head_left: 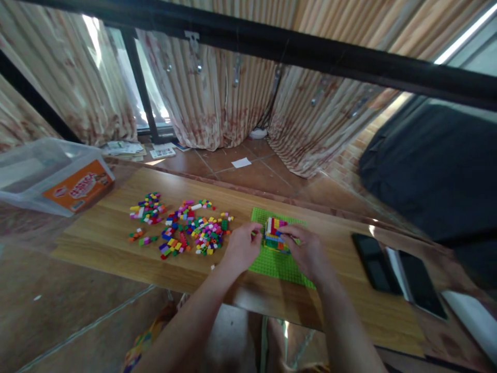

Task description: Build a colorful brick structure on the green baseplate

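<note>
A bright green studded baseplate (287, 267) lies on the wooden table, and a low block of colourful toy bricks (275, 239) is built up on it, with white, red, yellow, blue, green and orange showing. Just left of this build, over the plate's left edge, my left hand (244, 246) has its fingers curled together. Anything between those fingertips is too small to make out. From the right, my right hand (308, 251) reaches over the build with thumb and forefinger pinched at a small blue brick (278, 233) on its top. My right fingers cover part of the build's right side.
Loose bricks of many colours lie in heaps (209, 233) on the wooden table (108, 228) left of my hands. A clear plastic box (50, 176) with an orange label stands beyond the left end. Dark flat devices (376, 263) lie at the right end.
</note>
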{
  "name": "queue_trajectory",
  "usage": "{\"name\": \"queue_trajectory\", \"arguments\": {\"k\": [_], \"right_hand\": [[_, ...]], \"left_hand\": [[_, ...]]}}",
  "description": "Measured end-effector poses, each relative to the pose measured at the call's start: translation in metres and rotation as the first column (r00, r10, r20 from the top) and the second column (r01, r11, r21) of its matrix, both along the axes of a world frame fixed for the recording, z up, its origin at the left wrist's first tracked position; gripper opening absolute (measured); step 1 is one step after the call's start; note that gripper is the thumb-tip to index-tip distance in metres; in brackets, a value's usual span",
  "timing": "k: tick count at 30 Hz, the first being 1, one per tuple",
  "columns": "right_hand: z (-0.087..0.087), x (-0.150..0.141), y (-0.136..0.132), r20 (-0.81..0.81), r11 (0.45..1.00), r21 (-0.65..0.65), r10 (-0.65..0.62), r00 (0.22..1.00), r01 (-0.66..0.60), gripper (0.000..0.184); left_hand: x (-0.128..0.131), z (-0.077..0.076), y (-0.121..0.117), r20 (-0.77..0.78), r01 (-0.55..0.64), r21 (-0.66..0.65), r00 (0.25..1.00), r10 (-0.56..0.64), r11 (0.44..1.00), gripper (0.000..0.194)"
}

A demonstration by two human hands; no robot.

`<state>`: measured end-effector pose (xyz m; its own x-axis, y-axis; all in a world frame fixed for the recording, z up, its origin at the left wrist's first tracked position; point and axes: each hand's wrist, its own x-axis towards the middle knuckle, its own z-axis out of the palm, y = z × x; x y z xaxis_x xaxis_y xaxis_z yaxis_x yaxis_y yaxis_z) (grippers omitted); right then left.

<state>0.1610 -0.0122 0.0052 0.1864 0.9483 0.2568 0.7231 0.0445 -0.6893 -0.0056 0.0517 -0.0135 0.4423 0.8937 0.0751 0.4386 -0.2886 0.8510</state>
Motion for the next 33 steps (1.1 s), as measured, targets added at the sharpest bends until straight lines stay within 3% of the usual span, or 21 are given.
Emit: {"name": "queue_trajectory", "arguments": {"k": [4, 11, 19, 22, 25, 33], "right_hand": [[-0.011, 0.000, 0.004, 0.155, 0.996, -0.019, 0.093, 0.983, -0.091, 0.023], [-0.014, -0.001, 0.010, 0.218, 0.999, 0.008, 0.033, 0.975, -0.035, 0.019], [-0.004, 0.007, 0.005, 0.049, 0.989, 0.066, -0.135, 0.990, 0.132, 0.017], [-0.002, 0.015, 0.003, -0.049, 0.959, 0.079, -0.268, 0.962, 0.271, 0.022], [-0.007, 0.022, 0.005, -0.169, 0.920, 0.008, -0.384, 0.908, 0.391, 0.030], [-0.020, 0.034, 0.008, -0.300, 0.915, -0.111, -0.402, 0.865, 0.387, 0.039]], "left_hand": [[0.005, 0.003, -0.003, -0.053, -0.009, -0.001, 0.999, 0.009, 1.000, 0.026], [0.013, 0.000, -0.008, -0.071, 0.028, 0.001, 0.997, -0.028, 1.000, 0.026], [0.013, -0.001, -0.008, -0.078, 0.005, 0.014, 0.997, -0.004, 1.000, 0.025], [0.012, 0.000, -0.009, -0.066, -0.015, 0.042, 0.998, 0.018, 0.999, 0.023], [0.012, 0.000, -0.010, -0.061, -0.018, 0.084, 0.998, 0.023, 0.996, 0.022], [0.013, -0.003, -0.013, -0.065, -0.001, 0.123, 0.998, 0.009, 0.992, 0.022]]}}
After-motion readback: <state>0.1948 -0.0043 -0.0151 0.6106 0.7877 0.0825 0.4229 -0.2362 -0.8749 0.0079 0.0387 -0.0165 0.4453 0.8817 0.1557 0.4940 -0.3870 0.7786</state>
